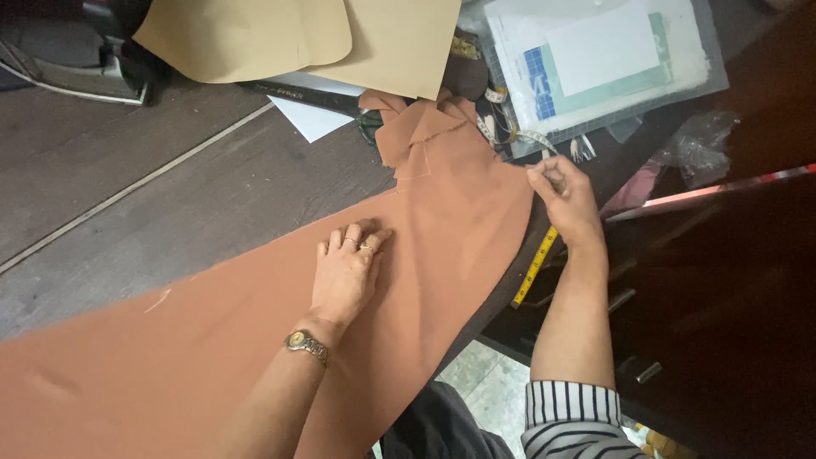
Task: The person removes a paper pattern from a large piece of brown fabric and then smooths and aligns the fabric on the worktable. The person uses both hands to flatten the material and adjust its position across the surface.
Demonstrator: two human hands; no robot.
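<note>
While your left hand (pixel 344 276) lies flat on the rust-brown cloth (pixel 255 340), its fingers (pixel 355 236) spread narrowly and holding nothing, your right hand (pixel 568 200) pinches the cloth's far edge, thumb and fingers closed on a small fold of it. That cloth runs in a long slanting band across the dark wooden worktop (pixel 170 204), from the near left corner up to a crumpled end beside the tan paper pattern pieces (pixel 297 38). Just past the cloth's right edge a yellow tape measure (pixel 534 268) hangs over the worktop's side, and beyond the crumpled end sits a clear plastic folder with papers (pixel 599 59). As a judgement, the risk lies at the cloth's right side: much of it drapes off the worktop edge, so if your flat palm eases up, its own weight may drag the piece down and shift the line you have pinched. Pulling hard with the pinch could also stretch or skew the edge, and the loose tape beside the cloth might be swept off with it.
</note>
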